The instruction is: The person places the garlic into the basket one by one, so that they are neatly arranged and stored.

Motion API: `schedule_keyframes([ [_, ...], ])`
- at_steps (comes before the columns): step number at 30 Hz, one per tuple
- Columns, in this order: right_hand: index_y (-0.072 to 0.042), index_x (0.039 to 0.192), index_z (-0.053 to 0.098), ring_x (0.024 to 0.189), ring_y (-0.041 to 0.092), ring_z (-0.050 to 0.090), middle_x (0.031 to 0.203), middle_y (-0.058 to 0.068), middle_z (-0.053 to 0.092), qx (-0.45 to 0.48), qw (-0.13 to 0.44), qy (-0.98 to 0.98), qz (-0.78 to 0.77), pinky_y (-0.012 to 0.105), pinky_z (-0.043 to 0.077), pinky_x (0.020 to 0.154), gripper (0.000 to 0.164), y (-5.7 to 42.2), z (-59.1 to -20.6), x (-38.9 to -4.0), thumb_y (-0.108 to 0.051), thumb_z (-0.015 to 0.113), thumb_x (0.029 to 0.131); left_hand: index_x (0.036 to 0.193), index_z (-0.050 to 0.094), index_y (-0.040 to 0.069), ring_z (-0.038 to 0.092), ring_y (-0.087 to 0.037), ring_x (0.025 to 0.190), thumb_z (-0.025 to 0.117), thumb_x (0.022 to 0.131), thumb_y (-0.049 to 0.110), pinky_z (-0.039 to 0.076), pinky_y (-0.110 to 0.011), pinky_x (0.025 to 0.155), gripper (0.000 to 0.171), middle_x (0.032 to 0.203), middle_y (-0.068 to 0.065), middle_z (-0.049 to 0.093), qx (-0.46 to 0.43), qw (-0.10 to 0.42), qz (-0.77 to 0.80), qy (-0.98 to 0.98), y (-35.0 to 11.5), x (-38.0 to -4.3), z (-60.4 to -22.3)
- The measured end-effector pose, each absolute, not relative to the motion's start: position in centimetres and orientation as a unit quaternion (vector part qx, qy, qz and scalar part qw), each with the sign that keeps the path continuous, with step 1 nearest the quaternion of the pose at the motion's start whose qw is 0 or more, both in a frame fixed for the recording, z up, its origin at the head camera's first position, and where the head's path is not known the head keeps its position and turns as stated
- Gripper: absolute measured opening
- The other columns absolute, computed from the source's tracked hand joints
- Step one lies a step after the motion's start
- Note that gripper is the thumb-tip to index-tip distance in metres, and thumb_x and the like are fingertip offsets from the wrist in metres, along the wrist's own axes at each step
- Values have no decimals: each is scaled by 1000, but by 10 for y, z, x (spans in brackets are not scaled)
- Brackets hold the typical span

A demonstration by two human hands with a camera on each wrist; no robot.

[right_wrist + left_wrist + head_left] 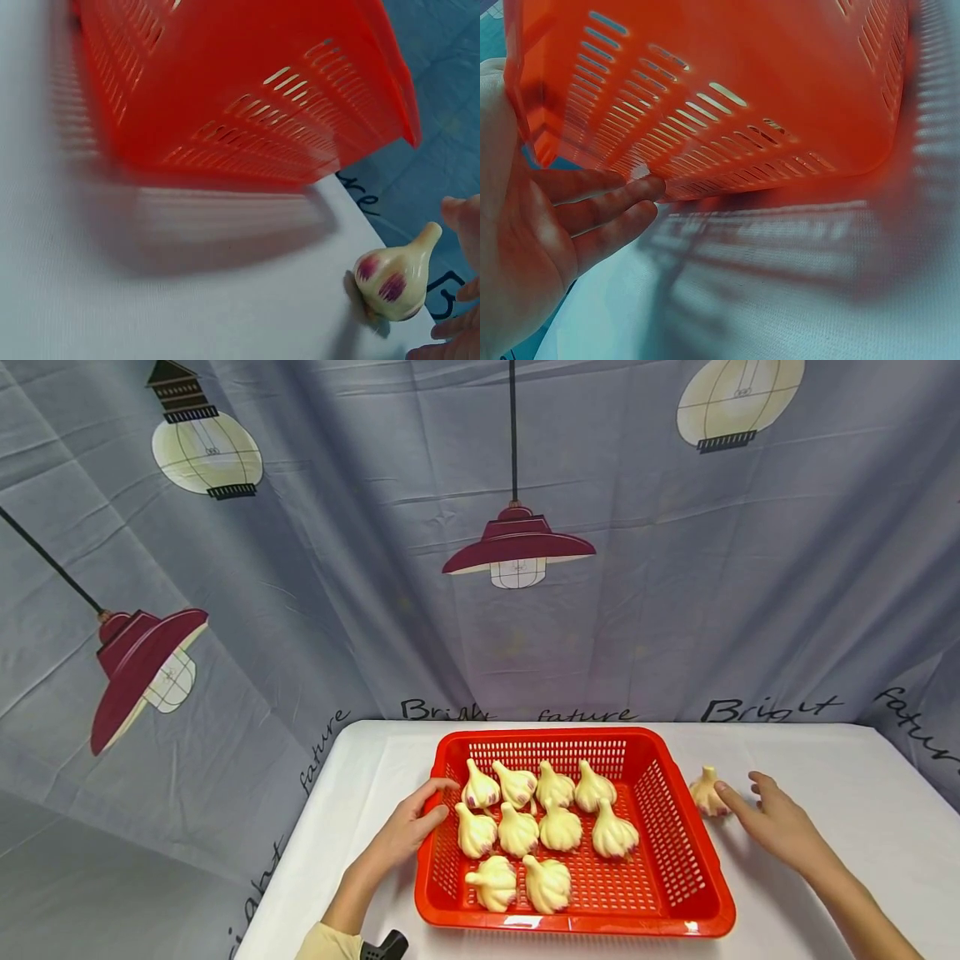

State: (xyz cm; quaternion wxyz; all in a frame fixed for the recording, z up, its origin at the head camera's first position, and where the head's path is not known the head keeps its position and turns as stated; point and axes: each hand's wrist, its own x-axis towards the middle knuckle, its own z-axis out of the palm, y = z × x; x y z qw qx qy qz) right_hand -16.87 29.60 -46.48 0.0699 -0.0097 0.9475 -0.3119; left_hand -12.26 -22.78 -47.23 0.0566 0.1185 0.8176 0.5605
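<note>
A red plastic basket [600,924] with slotted walls holds several cream garlic bulbs [559,828], laid in rows toward its left side. My left hand [401,835] grips the basket's left rim, thumb and index finger over the edge. In the left wrist view the other fingers [611,214] lie along the outside of the slotted wall. Right of the basket, a single garlic bulb [707,793] with purple patches sits on the white cloth. Beside it my right hand [783,828] is spread, thumb close to the bulb, holding nothing. The right wrist view shows this loose bulb [394,281] near the fingertips.
A white cloth [375,768] covers the table under the basket. Behind the table's back edge hangs a grey curtain [637,635] printed with lamps and lettering. The right part of the basket floor [645,881] shows bare mesh.
</note>
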Motion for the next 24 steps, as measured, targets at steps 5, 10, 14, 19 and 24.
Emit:
schedule_keyframes([
  [5,28,141,14,124,66,37,138,53,25,11,89,938,-334,70,39,94,93,296,-470,-170,-55,33,104,133,57,13,67,-25,89,52,101,9,58,-32,75,33,129,-18,55,117,55,557,820,-228,-123,-471],
  [10,27,142,14,125,65,37,139,52,26,22,86,934,-346,69,38,96,92,292,-473,-172,-54,32,104,134,56,12,67,-24,90,52,101,9,57,-31,75,33,130,-18,55,112,60,557,820,-228,-122,-472],
  [14,27,142,13,128,65,33,140,52,25,32,92,930,-355,70,35,98,92,289,-472,-175,-55,32,104,135,56,11,65,-26,96,52,101,9,57,-32,78,34,131,-17,55,114,58,558,820,-228,-122,-472],
  [19,26,143,14,128,65,31,141,52,24,38,90,926,-365,69,34,100,93,286,-474,-178,-56,33,103,135,56,11,61,-27,104,53,101,8,54,-31,82,34,133,-15,55,115,51,559,820,-227,-122,-472],
  [24,27,142,18,124,64,38,138,53,28,37,83,933,-348,67,41,96,96,284,-480,-183,-57,39,101,137,55,11,62,-27,103,52,102,8,55,-30,81,35,134,-16,55,113,56,562,817,-228,-123,-474],
])
